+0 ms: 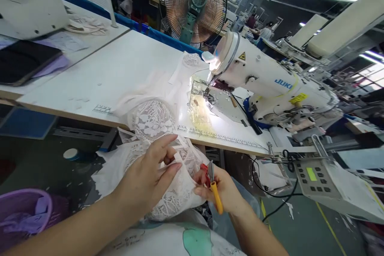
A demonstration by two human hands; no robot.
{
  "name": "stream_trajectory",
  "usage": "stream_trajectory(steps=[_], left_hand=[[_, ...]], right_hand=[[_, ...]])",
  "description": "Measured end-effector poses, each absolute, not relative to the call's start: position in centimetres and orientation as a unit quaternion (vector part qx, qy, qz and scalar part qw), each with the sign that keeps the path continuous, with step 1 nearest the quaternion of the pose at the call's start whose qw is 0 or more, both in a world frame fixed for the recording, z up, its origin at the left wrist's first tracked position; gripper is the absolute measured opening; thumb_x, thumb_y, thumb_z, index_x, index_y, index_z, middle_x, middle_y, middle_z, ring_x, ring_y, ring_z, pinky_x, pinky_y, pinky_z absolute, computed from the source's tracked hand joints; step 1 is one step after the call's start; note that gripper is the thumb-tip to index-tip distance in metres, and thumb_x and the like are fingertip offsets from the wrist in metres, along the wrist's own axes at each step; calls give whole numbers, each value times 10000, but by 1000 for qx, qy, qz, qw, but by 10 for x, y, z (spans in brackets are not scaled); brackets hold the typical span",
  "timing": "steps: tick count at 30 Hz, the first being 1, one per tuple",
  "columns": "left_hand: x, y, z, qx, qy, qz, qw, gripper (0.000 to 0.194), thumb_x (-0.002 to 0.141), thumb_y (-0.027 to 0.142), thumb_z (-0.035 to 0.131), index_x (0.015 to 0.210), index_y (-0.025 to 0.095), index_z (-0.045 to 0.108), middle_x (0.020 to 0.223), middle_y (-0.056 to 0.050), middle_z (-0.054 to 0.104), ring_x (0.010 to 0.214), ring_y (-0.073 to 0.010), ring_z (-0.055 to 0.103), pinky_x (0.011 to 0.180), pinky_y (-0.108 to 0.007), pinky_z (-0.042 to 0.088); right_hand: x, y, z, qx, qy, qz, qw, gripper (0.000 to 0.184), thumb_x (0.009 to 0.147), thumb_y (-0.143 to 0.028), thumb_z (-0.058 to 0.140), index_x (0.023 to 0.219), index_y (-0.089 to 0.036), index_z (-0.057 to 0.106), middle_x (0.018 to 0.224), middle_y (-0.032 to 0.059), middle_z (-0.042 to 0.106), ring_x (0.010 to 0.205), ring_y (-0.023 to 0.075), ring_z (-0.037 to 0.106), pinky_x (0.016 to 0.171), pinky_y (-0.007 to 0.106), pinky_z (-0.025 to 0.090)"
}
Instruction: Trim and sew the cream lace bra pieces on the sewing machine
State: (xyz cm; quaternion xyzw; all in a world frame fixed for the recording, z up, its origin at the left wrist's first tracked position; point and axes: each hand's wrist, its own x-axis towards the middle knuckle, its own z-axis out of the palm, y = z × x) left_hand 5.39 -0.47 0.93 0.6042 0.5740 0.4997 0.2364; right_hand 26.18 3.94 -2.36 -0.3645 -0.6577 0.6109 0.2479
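Note:
White lace fabric (172, 200) lies gathered over my lap, and part of it rests on the table's front edge. Its floral lace cup (153, 118) spreads on the tabletop. My left hand (150, 172) is closed, pinching a narrow white edge of the lace fabric between thumb and fingers. Small scissors (216, 196) with a yellow and a red handle sit in my right hand (225, 188), their blade pointing up. The fingertips of that same hand also touch the fabric's right edge.
A white sewing machine (264, 68) stands on the white table (99, 60), its needle area lit. Behind the table is a large fan (196, 6). A dark tablet-like object (27, 62) lies at left, a purple basket (45, 204) below. A control box (318, 176) hangs at right.

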Motion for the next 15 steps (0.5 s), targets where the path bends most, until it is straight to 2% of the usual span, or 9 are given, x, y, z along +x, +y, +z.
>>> stream_trajectory(steps=[3, 6, 12, 15], left_hand=[[60, -1, 6, 618, 542, 497, 279, 414, 825, 281, 514, 1232, 255, 437, 730, 34, 555, 580, -92, 542, 368, -122, 344], [64, 3, 5, 616, 532, 476, 332, 429, 831, 293, 513, 1251, 275, 426, 745, 37, 561, 609, -101, 558, 431, -151, 393], [65, 12, 10, 627, 538, 423, 372, 417, 822, 320, 508, 1227, 242, 451, 730, 30, 611, 604, -133, 579, 530, -223, 431], [66, 13, 8, 629, 536, 436, 356, 348, 782, 324, 529, 1119, 238, 520, 683, 43, 584, 604, -138, 561, 554, -229, 433]], right_hand=[[260, 48, -5, -380, -675, 570, 273, 232, 705, -326, 728, 758, -204, 538, 805, 18, 610, 691, 141, 533, 609, 266, 441], [249, 60, 15, -337, -711, 531, 315, 192, 731, -317, 708, 786, -211, 557, 833, 19, 615, 769, 160, 576, 695, 293, 467], [231, 76, 29, -328, -757, 490, 281, 277, 728, -391, 690, 729, -208, 482, 690, -18, 512, 664, 136, 521, 625, 276, 455], [227, 76, 28, -341, -734, 512, 288, 286, 731, -393, 687, 732, -210, 467, 701, -16, 523, 660, 127, 502, 631, 277, 450]])
